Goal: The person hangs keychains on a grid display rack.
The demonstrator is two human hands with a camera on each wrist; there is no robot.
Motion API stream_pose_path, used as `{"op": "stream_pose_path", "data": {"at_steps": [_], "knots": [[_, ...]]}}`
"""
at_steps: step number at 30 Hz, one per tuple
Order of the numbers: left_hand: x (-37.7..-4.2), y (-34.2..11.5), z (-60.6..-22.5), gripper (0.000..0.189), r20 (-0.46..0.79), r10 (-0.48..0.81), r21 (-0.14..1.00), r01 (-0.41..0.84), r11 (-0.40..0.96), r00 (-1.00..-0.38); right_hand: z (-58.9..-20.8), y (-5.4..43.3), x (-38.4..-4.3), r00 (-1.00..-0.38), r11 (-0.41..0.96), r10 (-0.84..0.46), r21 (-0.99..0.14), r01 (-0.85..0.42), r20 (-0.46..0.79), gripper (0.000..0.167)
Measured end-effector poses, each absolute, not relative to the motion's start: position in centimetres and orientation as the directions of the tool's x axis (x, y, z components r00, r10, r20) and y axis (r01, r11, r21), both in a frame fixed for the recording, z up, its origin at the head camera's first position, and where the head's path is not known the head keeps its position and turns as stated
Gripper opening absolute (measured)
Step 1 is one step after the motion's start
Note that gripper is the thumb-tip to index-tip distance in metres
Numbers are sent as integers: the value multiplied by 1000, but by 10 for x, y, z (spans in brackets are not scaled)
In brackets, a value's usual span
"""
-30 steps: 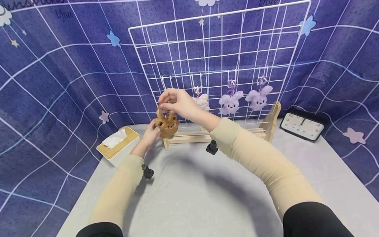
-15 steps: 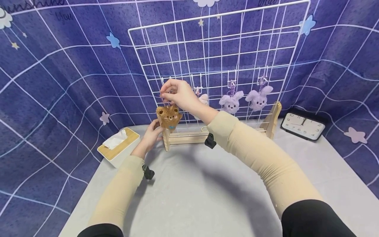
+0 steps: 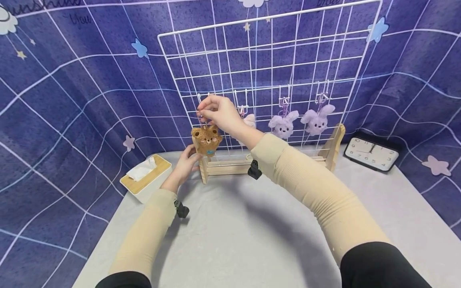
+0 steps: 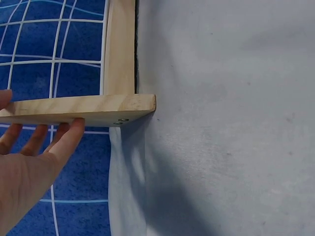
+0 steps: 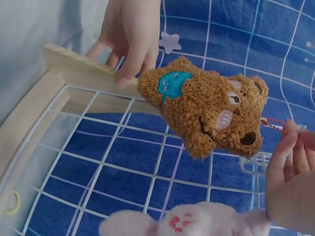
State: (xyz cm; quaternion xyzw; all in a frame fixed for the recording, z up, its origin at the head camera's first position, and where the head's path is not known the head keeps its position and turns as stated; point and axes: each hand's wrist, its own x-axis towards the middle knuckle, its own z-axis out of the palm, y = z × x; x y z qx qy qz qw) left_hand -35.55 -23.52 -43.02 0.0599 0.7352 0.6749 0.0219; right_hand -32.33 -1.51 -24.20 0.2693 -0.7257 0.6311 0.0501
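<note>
Between thumb and fingertips my right hand [image 3: 224,114] pinches the red-and-white cord [image 5: 275,124] of a brown teddy bear plush charm [image 3: 207,141]. The bear hangs upright in front of the grid's left side, a blue patch on its belly. A white wire hook [image 5: 253,164] shows beside the cord in the right wrist view; whether the cord touches it I cannot tell. Low at the left, my left hand [image 3: 185,163] grips the wooden side post [image 4: 130,104] of the rack, thumb on one face and fingers on the other.
Two lilac bunny plushes [image 3: 282,126] [image 3: 318,121] hang from hooks on the white wire grid [image 3: 266,60]. A pale plush [image 5: 197,221] hangs partly behind my right arm. A tissue box [image 3: 145,176] stands left, a clock [image 3: 372,151] right.
My right hand has risen with the bear, which now hangs straighter and faces forward. The left hand has stayed nearly in place at the post.
</note>
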Motion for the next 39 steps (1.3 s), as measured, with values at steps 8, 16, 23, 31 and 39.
{"op": "stream_pose_path", "data": {"at_steps": [8,16,23,31,39], "knots": [[-358,-236,-432,55,56,132,997,62,42,-990,-245,-20,-328,-866,35,-283,-898,-439,413,7],[-349,-231,-418,56,41,149,998,47,39,-988,-245,-17,-330,-864,68,-281,-889,-453,419,8],[-358,-234,-431,56,51,129,997,57,43,-990,-246,-15,-332,-865,127,-302,-882,-453,401,13],[-358,-234,-431,54,63,118,995,72,71,-991,-245,-13,-329,-855,193,-279,-847,-496,437,12],[-357,-234,-432,54,58,118,995,67,69,-991,-245,-10,-319,-823,317,-261,-761,-566,504,13]]}}
